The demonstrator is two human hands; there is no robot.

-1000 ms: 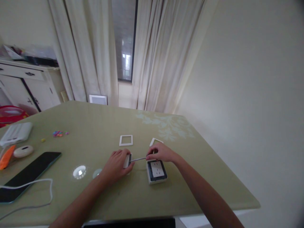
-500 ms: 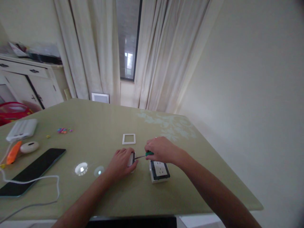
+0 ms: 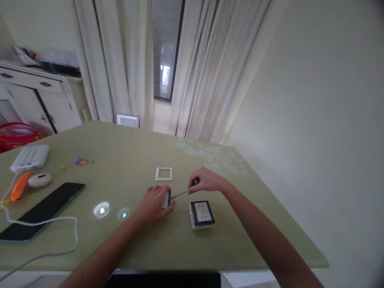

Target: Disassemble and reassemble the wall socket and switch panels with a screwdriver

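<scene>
My left hand (image 3: 154, 207) is wrapped around a small white piece with a dark edge (image 3: 166, 200), held on edge on the table. Fingers hide most of it, so I cannot tell whether it is a socket or a switch. My right hand (image 3: 208, 180) pinches the green handle of a screwdriver (image 3: 180, 194). Its thin metal shaft slants down to the left, with the tip at the piece's dark edge. Below my right hand, a wall socket (image 3: 202, 213) with a white face and dark surround sits on a white box. Beyond my left hand lies a white square frame (image 3: 164, 179).
To the left are a black phone-like slab (image 3: 45, 210), a white cable (image 3: 60, 219), an orange-handled tool (image 3: 20, 186), a white round object (image 3: 39, 180) and a white box-like device (image 3: 30, 157). Small colourful bits (image 3: 80, 161) lie farther back. A wall (image 3: 315, 120) borders the table's right.
My right hand has risen and moved slightly right, showing more of the screwdriver's shaft at a steeper slant. The socket is now fully uncovered. My left hand keeps its grip.
</scene>
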